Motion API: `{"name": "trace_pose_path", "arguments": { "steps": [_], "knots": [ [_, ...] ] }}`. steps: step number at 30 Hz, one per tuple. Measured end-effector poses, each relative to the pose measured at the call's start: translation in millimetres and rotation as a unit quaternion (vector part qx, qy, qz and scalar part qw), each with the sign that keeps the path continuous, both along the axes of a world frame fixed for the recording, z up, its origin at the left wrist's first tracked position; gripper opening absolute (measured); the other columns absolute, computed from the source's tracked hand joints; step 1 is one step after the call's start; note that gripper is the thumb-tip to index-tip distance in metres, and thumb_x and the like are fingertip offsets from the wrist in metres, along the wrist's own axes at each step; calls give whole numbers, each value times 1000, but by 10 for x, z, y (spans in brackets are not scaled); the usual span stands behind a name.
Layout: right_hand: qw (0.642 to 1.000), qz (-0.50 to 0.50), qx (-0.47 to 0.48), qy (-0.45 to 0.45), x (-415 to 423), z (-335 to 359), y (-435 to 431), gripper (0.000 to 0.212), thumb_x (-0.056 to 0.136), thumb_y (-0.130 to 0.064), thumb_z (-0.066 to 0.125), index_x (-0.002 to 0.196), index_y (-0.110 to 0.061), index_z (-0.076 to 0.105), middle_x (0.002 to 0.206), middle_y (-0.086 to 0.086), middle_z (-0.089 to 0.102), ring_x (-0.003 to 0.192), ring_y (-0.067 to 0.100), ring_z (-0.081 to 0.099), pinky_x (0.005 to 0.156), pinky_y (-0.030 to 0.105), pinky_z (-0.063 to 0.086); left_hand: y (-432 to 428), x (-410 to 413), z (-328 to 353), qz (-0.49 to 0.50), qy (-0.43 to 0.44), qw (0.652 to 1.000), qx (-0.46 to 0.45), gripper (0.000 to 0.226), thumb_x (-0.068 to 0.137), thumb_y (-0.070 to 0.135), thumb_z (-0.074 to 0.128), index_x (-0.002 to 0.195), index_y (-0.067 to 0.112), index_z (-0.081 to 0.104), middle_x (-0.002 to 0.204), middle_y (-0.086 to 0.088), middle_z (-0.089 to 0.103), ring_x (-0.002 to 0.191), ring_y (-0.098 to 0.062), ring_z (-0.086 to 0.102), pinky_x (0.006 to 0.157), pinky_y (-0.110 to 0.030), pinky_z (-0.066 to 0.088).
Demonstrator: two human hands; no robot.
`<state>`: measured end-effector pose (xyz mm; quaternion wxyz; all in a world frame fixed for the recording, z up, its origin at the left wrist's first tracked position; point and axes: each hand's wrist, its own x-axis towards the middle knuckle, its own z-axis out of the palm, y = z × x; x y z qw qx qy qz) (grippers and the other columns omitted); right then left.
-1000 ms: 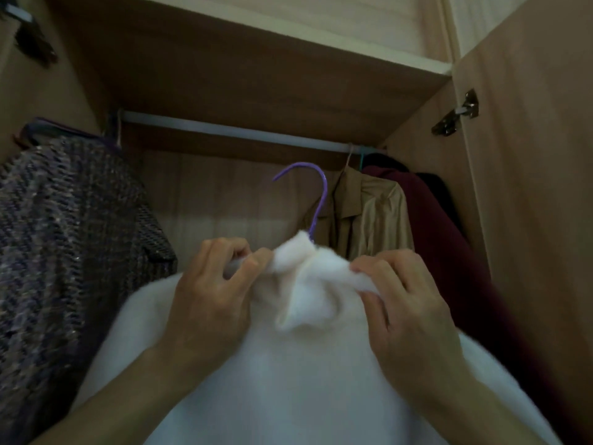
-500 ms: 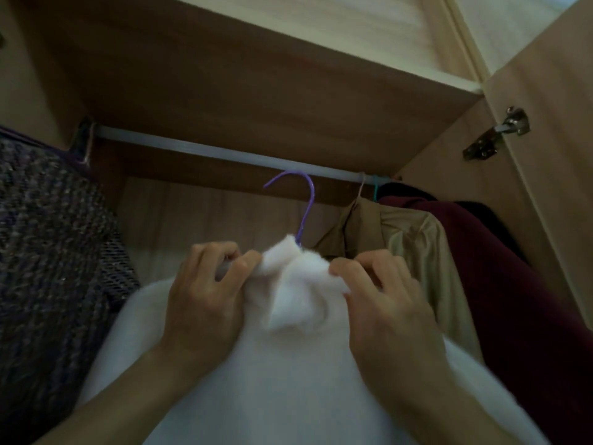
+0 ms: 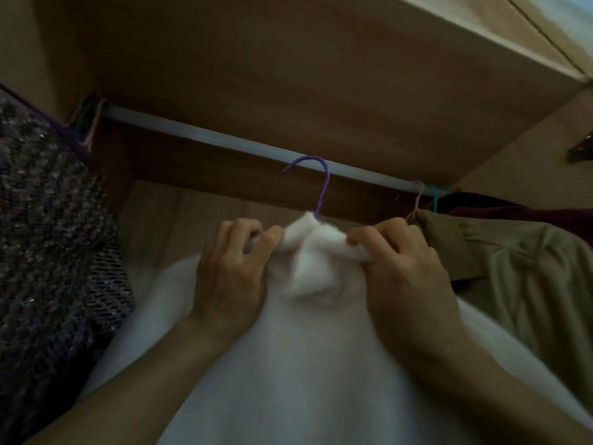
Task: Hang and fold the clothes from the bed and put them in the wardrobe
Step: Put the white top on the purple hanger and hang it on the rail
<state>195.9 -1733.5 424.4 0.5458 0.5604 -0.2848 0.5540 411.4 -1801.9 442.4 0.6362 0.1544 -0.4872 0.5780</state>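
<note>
A fluffy white garment (image 3: 305,364) fills the lower middle of the head view, on a purple hanger (image 3: 321,184) whose hook rises from its collar. The hook's top lies level with the pale wardrobe rail (image 3: 205,136); whether it rests on the rail is unclear. My left hand (image 3: 231,277) pinches the collar's left side between thumb and fingers. My right hand (image 3: 401,271) grips the collar's right side. The hanger's shoulders are hidden inside the garment.
A dark speckled knit garment (image 3: 48,236) hangs at the left. An olive shirt (image 3: 513,277) and a dark red garment (image 3: 529,213) hang at the right on the same rail. A wooden shelf (image 3: 321,75) spans above; a door hinge (image 3: 580,152) shows at far right.
Both hands have lifted the white garment, so the purple hook has risen from below the rail to the rail's level. The view has tilted upward.
</note>
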Motion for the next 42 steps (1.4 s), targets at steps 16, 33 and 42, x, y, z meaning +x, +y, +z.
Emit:
{"name": "trace_pose_path", "arguments": {
  "steps": [16,33,42],
  "knots": [
    [997,-44,11,-70,-706,1313,-777,24,86,-13,60,106,-25,58,103,4,51,91,26,47,71,40,42,-826,-866,1456,-17,-54,995,83,31,88,6,57,117,8,69,96,-16,59,85,-34,53,57,-38,48],
    [963,-249,81,-67,-1298,1210,-948,32,92,-29,57,122,-31,44,118,2,46,106,24,43,85,39,42,-1589,-1924,1216,-359,-25,897,258,27,99,33,50,122,27,63,118,2,60,109,-19,53,96,-46,44],
    [902,-410,129,29,-1569,855,-1005,71,90,-69,11,153,-37,1,163,6,0,148,34,4,111,64,6,-1672,-2612,885,-414,23,823,389,88,64,96,9,142,62,-13,163,14,-9,149,-19,-15,110,-70,-4]
  ]
}}
